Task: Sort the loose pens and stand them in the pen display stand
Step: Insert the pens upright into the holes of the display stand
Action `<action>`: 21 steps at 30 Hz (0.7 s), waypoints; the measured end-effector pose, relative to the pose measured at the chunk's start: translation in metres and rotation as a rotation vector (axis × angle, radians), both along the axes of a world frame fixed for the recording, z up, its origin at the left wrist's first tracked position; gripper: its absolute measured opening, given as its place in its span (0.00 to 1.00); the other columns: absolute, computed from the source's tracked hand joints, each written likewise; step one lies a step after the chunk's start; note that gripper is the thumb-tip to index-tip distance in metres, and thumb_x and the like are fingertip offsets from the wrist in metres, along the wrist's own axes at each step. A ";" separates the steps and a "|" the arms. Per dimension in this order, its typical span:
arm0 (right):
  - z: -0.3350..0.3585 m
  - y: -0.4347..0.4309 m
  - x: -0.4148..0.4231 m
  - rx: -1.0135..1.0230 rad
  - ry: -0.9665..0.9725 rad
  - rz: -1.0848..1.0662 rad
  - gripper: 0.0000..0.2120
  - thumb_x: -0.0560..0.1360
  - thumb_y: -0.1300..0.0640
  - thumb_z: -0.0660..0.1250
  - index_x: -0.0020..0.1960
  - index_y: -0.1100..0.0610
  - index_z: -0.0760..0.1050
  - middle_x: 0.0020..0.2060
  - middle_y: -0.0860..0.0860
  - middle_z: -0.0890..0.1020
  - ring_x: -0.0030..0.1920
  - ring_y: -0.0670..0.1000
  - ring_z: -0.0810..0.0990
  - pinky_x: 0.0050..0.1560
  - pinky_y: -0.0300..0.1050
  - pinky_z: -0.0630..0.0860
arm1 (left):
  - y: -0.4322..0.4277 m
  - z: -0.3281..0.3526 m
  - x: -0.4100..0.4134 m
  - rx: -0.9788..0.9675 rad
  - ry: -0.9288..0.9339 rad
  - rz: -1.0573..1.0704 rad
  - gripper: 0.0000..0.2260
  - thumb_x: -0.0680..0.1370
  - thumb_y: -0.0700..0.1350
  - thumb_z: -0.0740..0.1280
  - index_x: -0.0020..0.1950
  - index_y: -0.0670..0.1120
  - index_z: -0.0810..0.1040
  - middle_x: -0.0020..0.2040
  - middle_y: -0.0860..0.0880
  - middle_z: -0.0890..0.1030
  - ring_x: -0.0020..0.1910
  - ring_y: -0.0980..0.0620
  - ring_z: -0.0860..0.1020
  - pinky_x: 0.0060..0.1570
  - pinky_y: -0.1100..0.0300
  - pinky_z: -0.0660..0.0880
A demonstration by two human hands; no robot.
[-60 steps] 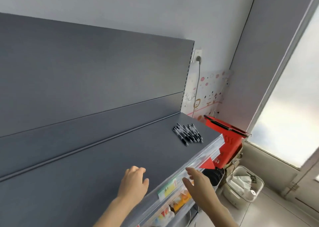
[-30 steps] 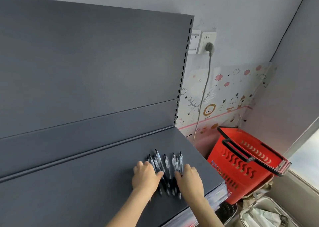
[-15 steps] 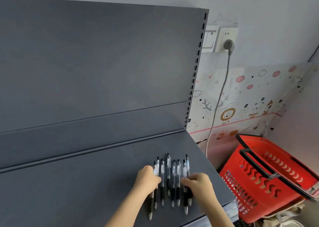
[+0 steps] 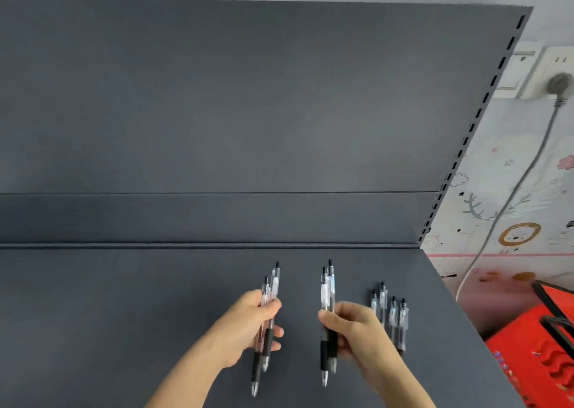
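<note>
My left hand (image 4: 245, 330) grips two clear pens with black grips (image 4: 269, 286), their tips pointing toward me above the dark grey shelf (image 4: 124, 314). Another two pens of the same kind (image 4: 327, 286) are held upright in my right hand (image 4: 357, 330). Just right of that hand, several more pens (image 4: 393, 314) lie side by side on the shelf, partly hidden behind my fingers. No pen display stand is in view.
A grey slotted back panel (image 4: 248, 97) rises behind the shelf. Right of the shelf's end stand a red shopping basket (image 4: 540, 351), a wall socket with a plug (image 4: 559, 81) and its hanging cable, and a patterned wall sheet (image 4: 512, 221).
Both hands have lifted pens out of the row: two in the left, two in the right. The hands have drawn apart, and the view has shifted left.
</note>
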State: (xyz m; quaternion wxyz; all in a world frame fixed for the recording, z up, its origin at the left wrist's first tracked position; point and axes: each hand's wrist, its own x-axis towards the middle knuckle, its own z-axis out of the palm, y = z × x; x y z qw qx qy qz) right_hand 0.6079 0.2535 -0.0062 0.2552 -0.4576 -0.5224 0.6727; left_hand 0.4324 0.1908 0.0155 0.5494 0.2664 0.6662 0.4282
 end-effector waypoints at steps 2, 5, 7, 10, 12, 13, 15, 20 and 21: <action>0.005 -0.010 -0.024 0.009 0.006 0.046 0.15 0.73 0.61 0.69 0.29 0.56 0.69 0.22 0.48 0.67 0.24 0.46 0.64 0.37 0.46 0.66 | -0.018 0.005 -0.017 0.036 -0.006 0.046 0.03 0.81 0.39 0.59 0.51 0.41 0.71 0.42 0.45 0.73 0.31 0.50 0.77 0.33 0.57 0.77; 0.015 -0.031 -0.062 0.042 0.004 0.120 0.15 0.74 0.60 0.68 0.30 0.57 0.69 0.22 0.47 0.67 0.24 0.46 0.64 0.30 0.40 0.64 | -0.050 0.009 -0.048 0.099 -0.004 0.092 0.06 0.81 0.37 0.56 0.54 0.40 0.72 0.40 0.43 0.78 0.30 0.49 0.77 0.33 0.59 0.75; 0.022 -0.049 -0.091 0.061 0.000 0.177 0.15 0.75 0.59 0.67 0.30 0.57 0.69 0.22 0.46 0.67 0.24 0.46 0.64 0.32 0.42 0.65 | -0.075 0.012 -0.069 0.144 0.006 0.113 0.09 0.81 0.35 0.56 0.57 0.41 0.73 0.38 0.43 0.79 0.31 0.49 0.76 0.33 0.59 0.75; 0.031 -0.084 -0.139 0.080 -0.001 0.267 0.14 0.75 0.59 0.67 0.32 0.58 0.69 0.23 0.48 0.68 0.24 0.46 0.65 0.34 0.43 0.65 | -0.115 0.015 -0.105 0.188 0.009 0.148 0.11 0.80 0.33 0.55 0.58 0.42 0.74 0.37 0.44 0.77 0.31 0.50 0.75 0.33 0.59 0.75; 0.037 -0.110 -0.173 0.088 0.007 0.320 0.12 0.75 0.60 0.67 0.34 0.59 0.70 0.26 0.51 0.70 0.24 0.46 0.65 0.31 0.40 0.64 | -0.145 0.017 -0.130 0.192 -0.004 0.173 0.10 0.80 0.33 0.56 0.56 0.41 0.73 0.37 0.45 0.77 0.30 0.50 0.74 0.33 0.58 0.74; 0.039 -0.124 -0.189 0.090 0.017 0.339 0.11 0.75 0.60 0.67 0.34 0.60 0.71 0.27 0.53 0.71 0.24 0.46 0.65 0.29 0.39 0.63 | -0.161 0.019 -0.142 0.193 0.003 0.183 0.10 0.80 0.33 0.56 0.56 0.42 0.73 0.37 0.45 0.78 0.30 0.50 0.74 0.33 0.58 0.73; 0.045 -0.155 -0.225 0.097 0.033 0.370 0.11 0.74 0.62 0.67 0.34 0.60 0.71 0.30 0.57 0.74 0.24 0.46 0.65 0.25 0.37 0.62 | -0.196 0.020 -0.167 0.207 0.046 0.199 0.10 0.79 0.33 0.57 0.56 0.42 0.73 0.35 0.47 0.81 0.29 0.51 0.72 0.32 0.59 0.70; 0.052 -0.232 -0.310 0.099 0.059 0.436 0.12 0.74 0.63 0.68 0.32 0.62 0.72 0.31 0.60 0.76 0.24 0.48 0.65 0.24 0.37 0.63 | -0.281 0.026 -0.231 0.257 0.172 0.274 0.09 0.78 0.35 0.60 0.56 0.41 0.75 0.32 0.53 0.78 0.26 0.53 0.68 0.30 0.60 0.68; 0.053 -0.247 -0.327 0.099 0.061 0.458 0.11 0.73 0.62 0.68 0.35 0.64 0.73 0.30 0.59 0.76 0.23 0.47 0.65 0.24 0.37 0.63 | -0.296 0.027 -0.244 0.273 0.189 0.290 0.08 0.78 0.35 0.61 0.55 0.41 0.75 0.31 0.52 0.77 0.26 0.54 0.68 0.30 0.61 0.68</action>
